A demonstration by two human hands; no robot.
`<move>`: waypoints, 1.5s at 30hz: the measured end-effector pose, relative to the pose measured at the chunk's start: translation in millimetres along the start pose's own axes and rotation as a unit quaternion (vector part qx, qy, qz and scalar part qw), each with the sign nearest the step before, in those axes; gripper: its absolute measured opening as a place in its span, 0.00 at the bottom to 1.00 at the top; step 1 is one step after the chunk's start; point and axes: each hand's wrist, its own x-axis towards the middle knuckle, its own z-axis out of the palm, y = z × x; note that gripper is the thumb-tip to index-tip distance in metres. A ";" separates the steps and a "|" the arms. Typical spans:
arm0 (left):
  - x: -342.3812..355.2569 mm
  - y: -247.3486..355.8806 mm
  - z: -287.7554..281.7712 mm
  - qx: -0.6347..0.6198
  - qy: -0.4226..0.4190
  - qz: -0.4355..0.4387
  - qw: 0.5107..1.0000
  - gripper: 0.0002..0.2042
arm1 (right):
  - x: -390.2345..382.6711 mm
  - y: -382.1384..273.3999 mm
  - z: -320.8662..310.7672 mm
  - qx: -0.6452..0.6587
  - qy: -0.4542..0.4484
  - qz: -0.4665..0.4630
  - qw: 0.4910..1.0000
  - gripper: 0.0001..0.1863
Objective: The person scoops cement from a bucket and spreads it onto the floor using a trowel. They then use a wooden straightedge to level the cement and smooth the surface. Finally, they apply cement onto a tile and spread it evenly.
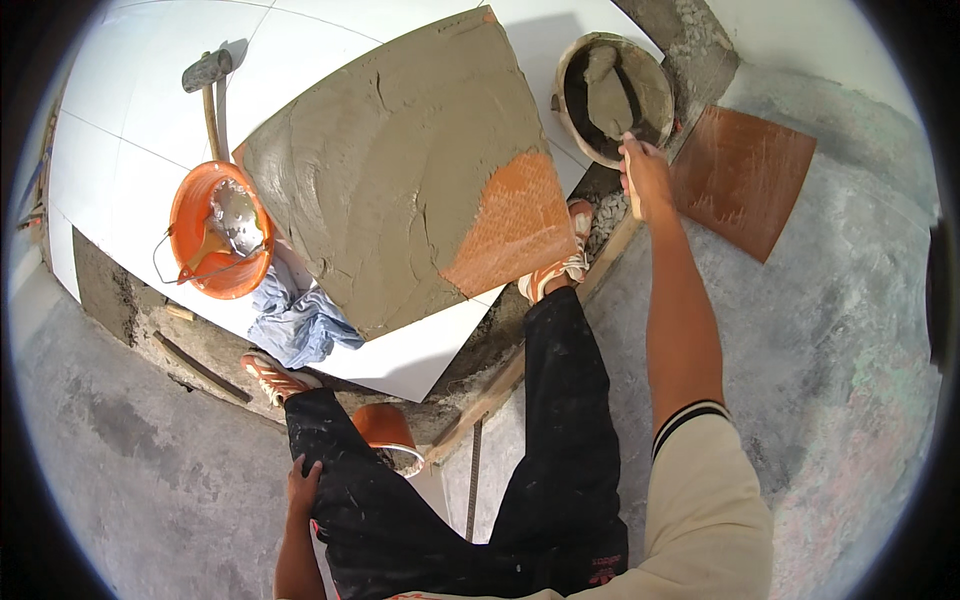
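My right hand [648, 178] is closed round the wooden handle of a trowel [633, 196], whose front end reaches into a round bucket [660, 92] holding grey mortar. To the left of that bucket lies a large tile [525, 215], its orange ribbed back mostly coated with a smeared layer of wet grey mortar [390, 150]. The corner nearest my right foot shows bare orange. My left hand [303, 484] rests against my left thigh with its fingers apart, holding nothing.
On the white tiled floor [120, 160] stand an orange bucket [180, 225] with a wire handle and a rubber mallet [207, 72]. A blue cloth [295, 325] lies beside the bucket. A brown tile [745, 180] lies at right; an orange pot [383, 427] stands between my legs.
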 end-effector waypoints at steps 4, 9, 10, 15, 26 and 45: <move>-34.3 16.6 -11.4 0.016 0.031 0.007 0.999 0.33 | -66.9 27.1 -8.4 0.072 0.073 -0.068 0.992 0.21; -73.4 36.0 -20.8 0.043 0.077 0.014 0.996 0.30 | -208.4 89.3 -1.1 -0.171 0.153 -0.274 0.934 0.15; -77.1 39.5 -24.1 0.033 0.087 0.005 0.996 0.30 | -240.1 96.0 13.4 -0.167 0.152 -0.269 0.936 0.14; -69.2 43.3 -34.7 -0.004 0.119 -0.016 0.993 0.28 | -315.5 106.5 65.0 -0.178 0.121 -0.254 0.943 0.13; -59.7 18.1 -39.6 -0.007 0.155 0.001 0.988 0.27 | -331.3 134.9 114.3 0.150 -0.078 0.053 0.984 0.21; -56.6 41.8 -33.0 0.023 0.146 -0.011 0.989 0.28 | -245.8 63.2 47.9 -0.284 0.103 -0.247 0.921 0.22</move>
